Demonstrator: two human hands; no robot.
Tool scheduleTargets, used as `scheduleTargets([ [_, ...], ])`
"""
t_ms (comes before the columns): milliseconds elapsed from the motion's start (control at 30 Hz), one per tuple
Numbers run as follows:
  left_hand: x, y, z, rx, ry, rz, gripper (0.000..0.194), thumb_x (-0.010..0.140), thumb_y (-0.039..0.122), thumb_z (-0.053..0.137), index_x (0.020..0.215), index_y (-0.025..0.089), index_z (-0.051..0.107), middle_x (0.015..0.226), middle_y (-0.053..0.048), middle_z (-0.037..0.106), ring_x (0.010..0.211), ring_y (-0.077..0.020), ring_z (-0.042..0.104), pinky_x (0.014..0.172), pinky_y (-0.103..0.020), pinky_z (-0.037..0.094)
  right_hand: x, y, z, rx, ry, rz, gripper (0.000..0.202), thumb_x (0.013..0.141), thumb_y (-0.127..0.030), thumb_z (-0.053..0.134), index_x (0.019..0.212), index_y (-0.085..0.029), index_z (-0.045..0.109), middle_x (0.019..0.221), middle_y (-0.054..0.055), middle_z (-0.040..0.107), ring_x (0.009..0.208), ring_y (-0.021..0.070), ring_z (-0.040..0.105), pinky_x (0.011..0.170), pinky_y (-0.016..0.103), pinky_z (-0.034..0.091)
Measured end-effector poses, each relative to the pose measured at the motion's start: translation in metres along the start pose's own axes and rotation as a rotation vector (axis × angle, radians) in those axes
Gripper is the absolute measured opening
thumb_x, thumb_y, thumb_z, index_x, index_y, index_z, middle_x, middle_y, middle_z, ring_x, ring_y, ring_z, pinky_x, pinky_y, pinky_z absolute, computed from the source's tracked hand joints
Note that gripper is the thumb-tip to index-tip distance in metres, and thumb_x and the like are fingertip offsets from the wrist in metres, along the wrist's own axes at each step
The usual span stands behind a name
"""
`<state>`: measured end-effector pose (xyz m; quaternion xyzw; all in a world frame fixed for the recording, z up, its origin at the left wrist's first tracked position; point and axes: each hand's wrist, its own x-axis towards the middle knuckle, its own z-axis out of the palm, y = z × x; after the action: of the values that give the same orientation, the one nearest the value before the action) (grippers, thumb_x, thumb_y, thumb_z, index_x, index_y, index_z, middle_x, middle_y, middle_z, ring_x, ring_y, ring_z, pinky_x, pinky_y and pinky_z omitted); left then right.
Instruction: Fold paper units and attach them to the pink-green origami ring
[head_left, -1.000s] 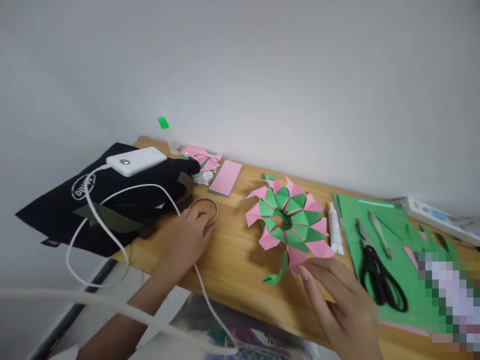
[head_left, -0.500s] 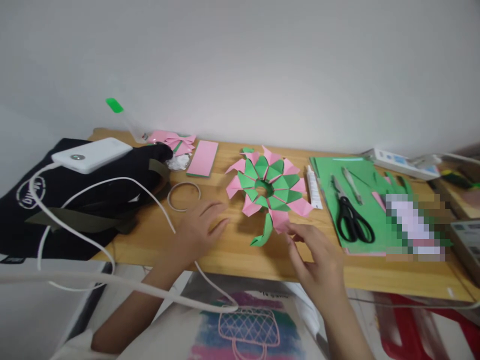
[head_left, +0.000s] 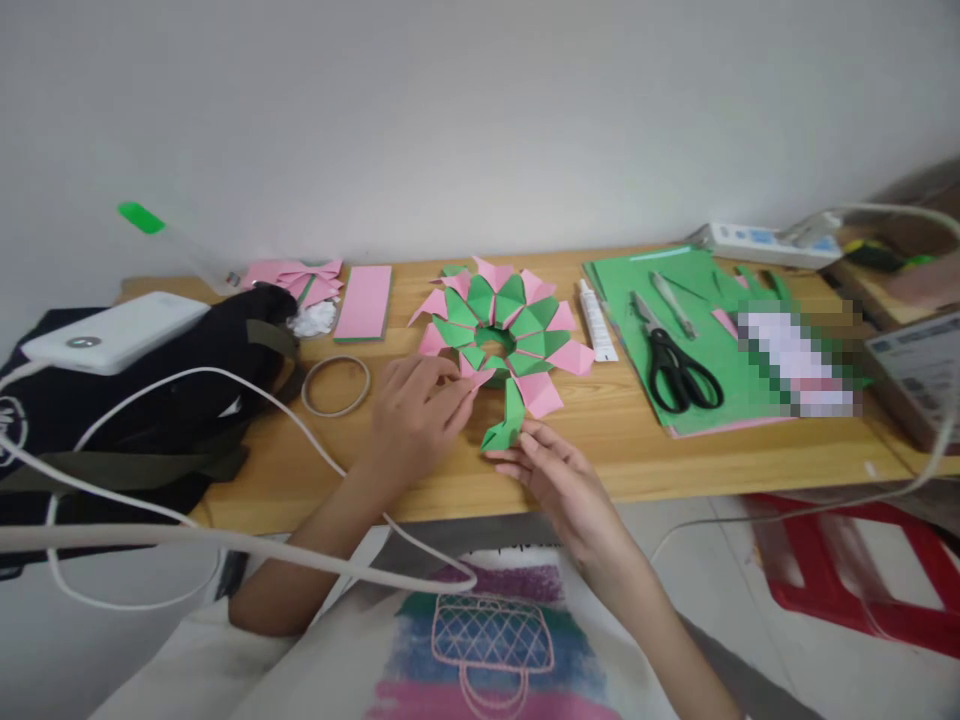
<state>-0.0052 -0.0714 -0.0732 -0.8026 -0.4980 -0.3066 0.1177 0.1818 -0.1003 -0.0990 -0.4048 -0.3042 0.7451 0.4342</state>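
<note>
A ring-shaped origami wreath point(head_left: 511, 293) of green and pink folded paper lies on the wooden table in front of me. From its near edge a green folded piece point(head_left: 513, 405), bent like a bird's neck and head, points toward me. The fingers of my left hand point(head_left: 412, 415) are closed on a pink tip at the wreath's near left side. My right hand point(head_left: 562, 480) pinches the bent end of the green piece from the right, thumb on top and fingers beneath. A flat tan ring point(head_left: 306, 388), like a tape roll, lies left of my left hand.
Right of the wreath are a white glue tube point(head_left: 598, 322), black-handled scissors point(head_left: 682, 370) and green paper sheets point(head_left: 637, 280). Pink paper point(head_left: 364, 302) lies at the back left. A black bag point(head_left: 225, 350) bears a white power bank point(head_left: 120, 330); its cable point(head_left: 300, 425) loops across my left arm.
My left hand has come to the wreath and closed on a pink tip. My right hand has shifted from a pink tip to the green bent piece. The camera view has turned slightly.
</note>
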Motion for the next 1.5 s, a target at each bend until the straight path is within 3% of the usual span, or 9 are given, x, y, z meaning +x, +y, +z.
scheduleTargets([
  [200,-0.004,0.020,-0.004,-0.091,0.118,-0.061,0.011,0.088,0.019,0.061,0.099,0.019,0.066,0.086,-0.004,0.067,0.081,-0.0180,0.062,0.075,-0.033,0.048,0.002,-0.009,-0.001,0.234,-0.032,0.118,0.030,0.061,-0.039,0.087,0.070,-0.018,0.069,0.063,-0.001,0.072,0.056,0.0079,0.066,0.059,0.016,0.052],
  [433,-0.012,0.039,-0.020,-0.247,0.024,-0.097,0.015,0.089,0.016,0.060,0.103,0.018,0.062,0.082,0.000,0.071,0.065,-0.0098,0.064,0.064,-0.021,0.052,0.002,-0.016,-0.006,0.243,-0.048,0.141,0.034,0.062,-0.039,0.085,0.054,-0.015,0.063,0.047,-0.001,0.065,0.039,0.0046,0.054,0.042,0.014,0.042],
  [567,0.009,0.032,-0.023,-0.166,0.042,0.047,0.024,0.085,0.019,0.066,0.109,0.020,0.061,0.101,-0.006,0.066,0.092,-0.0179,0.063,0.082,-0.032,0.053,0.004,-0.026,-0.009,0.223,-0.066,0.119,0.039,0.063,-0.043,0.083,0.049,-0.015,0.060,0.042,-0.001,0.061,0.034,0.0046,0.049,0.038,0.015,0.039],
  [767,0.063,0.008,-0.025,-0.090,-0.207,0.429,0.017,0.091,0.012,0.050,0.094,0.021,0.063,0.107,-0.006,0.067,0.100,-0.0224,0.062,0.086,-0.041,0.049,0.012,-0.038,-0.003,0.074,-0.105,0.033,0.038,0.066,-0.049,0.079,0.062,-0.015,0.063,0.050,0.000,0.066,0.040,0.0064,0.054,0.044,0.017,0.043],
  [967,0.072,-0.017,-0.021,-0.180,-0.217,0.075,0.026,0.088,0.029,0.058,0.112,0.022,0.057,0.103,-0.006,0.069,0.097,-0.0248,0.064,0.083,-0.039,0.050,0.031,-0.039,0.013,0.023,-0.060,-0.102,0.039,0.065,-0.051,0.079,0.064,-0.017,0.059,0.050,-0.003,0.064,0.040,0.0060,0.052,0.045,0.018,0.041],
  [1200,0.061,-0.029,0.002,-0.239,-0.183,0.017,0.019,0.089,0.023,0.054,0.106,0.019,0.060,0.101,-0.007,0.070,0.095,-0.0235,0.064,0.084,-0.038,0.051,0.045,-0.041,0.024,-0.152,-0.095,-0.200,0.028,0.072,-0.044,0.071,0.075,-0.018,0.061,0.052,-0.004,0.059,0.044,0.0086,0.050,0.046,0.021,0.041],
  [1267,0.062,-0.028,0.007,-0.246,-0.177,0.014,0.015,0.089,0.024,0.056,0.103,0.019,0.061,0.102,-0.007,0.070,0.097,-0.0231,0.063,0.088,-0.039,0.050,0.043,-0.040,0.022,-0.359,-0.002,-0.331,0.020,0.074,-0.037,0.071,0.079,-0.019,0.063,0.052,-0.006,0.055,0.045,0.0086,0.048,0.047,0.021,0.038],
  [1400,0.067,-0.022,0.011,-0.255,-0.153,-0.011,0.017,0.088,0.020,0.058,0.105,0.019,0.061,0.102,-0.007,0.068,0.098,-0.0215,0.062,0.092,-0.038,0.049,0.043,-0.043,0.011,-0.940,0.453,-0.826,0.034,0.081,-0.033,0.069,0.058,-0.020,0.048,0.049,-0.007,0.044,0.046,0.0082,0.040,0.049,0.023,0.031],
  [1500,0.072,-0.019,0.012,-0.231,-0.084,0.008,0.020,0.088,0.016,0.057,0.107,0.020,0.060,0.106,-0.007,0.067,0.102,-0.0216,0.062,0.095,-0.041,0.049,0.051,-0.053,0.000,-1.158,0.713,-1.097,0.028,0.082,-0.034,0.069,0.070,-0.021,0.047,0.062,-0.003,0.050,0.058,0.0132,0.047,0.058,0.026,0.037],
])
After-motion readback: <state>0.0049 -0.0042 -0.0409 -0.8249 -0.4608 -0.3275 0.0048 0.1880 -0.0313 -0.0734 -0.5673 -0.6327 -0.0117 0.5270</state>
